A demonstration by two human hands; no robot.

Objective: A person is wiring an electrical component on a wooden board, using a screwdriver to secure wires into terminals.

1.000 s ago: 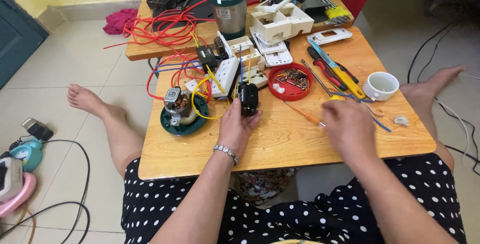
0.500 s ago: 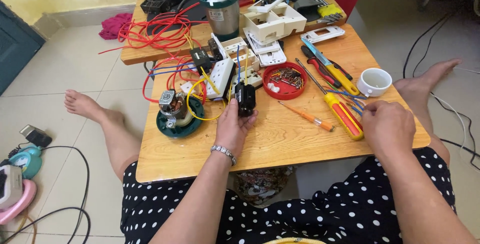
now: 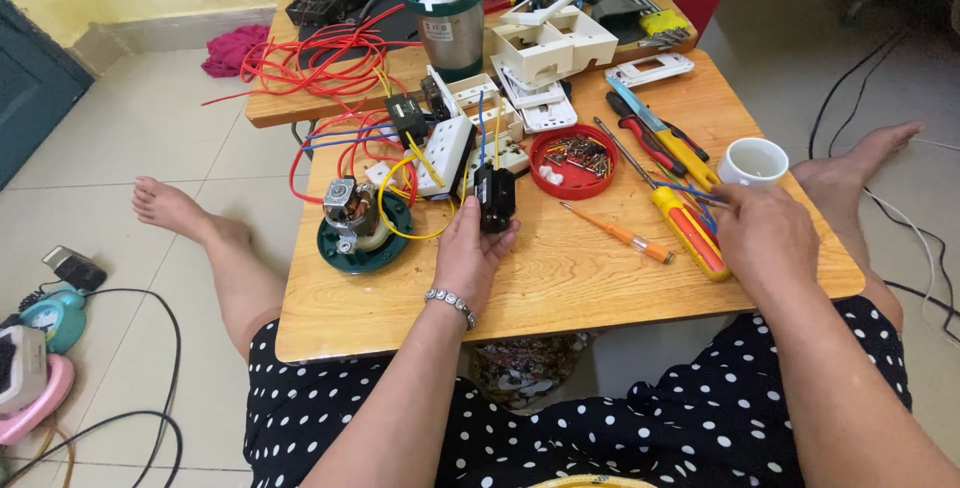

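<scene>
At the centre of the frame the left hand (image 3: 470, 253) rests on the wooden tabletop (image 3: 560, 278) with its fingers closed around a small black electrical part (image 3: 495, 198), holding it upright; blue and yellow wires rise from the top of the part toward the white socket strip (image 3: 447, 153) just behind it. A beaded bracelet (image 3: 450, 305) sits on that wrist.

To the right of centre, the right hand (image 3: 765, 233) lies palm down, its fingertips pinched on thin blue wires (image 3: 690, 190) at the head of a yellow-and-red screwdriver (image 3: 690, 233); whether it also grips the screwdriver handle I cannot tell, since the hand covers that end. Between the two hands a slim orange screwdriver (image 3: 615, 233) lies flat on the wood.

Just above it is a red round lid (image 3: 572, 160) filled with small screws. To the upper right of the lid lie red-handled pliers (image 3: 640, 138) and a blue-and-yellow tool (image 3: 660, 133), and a white cup (image 3: 753, 161) stands near the right edge. Left of the black part, a small motor with copper windings (image 3: 350, 210) sits on a dark green round base (image 3: 365, 248), joined by a loop of yellow wire. Tangled red cable (image 3: 310, 63) spreads across the upper left, beside a metal cup with a green rim (image 3: 450, 18) and white plastic housings (image 3: 550, 43).
</scene>
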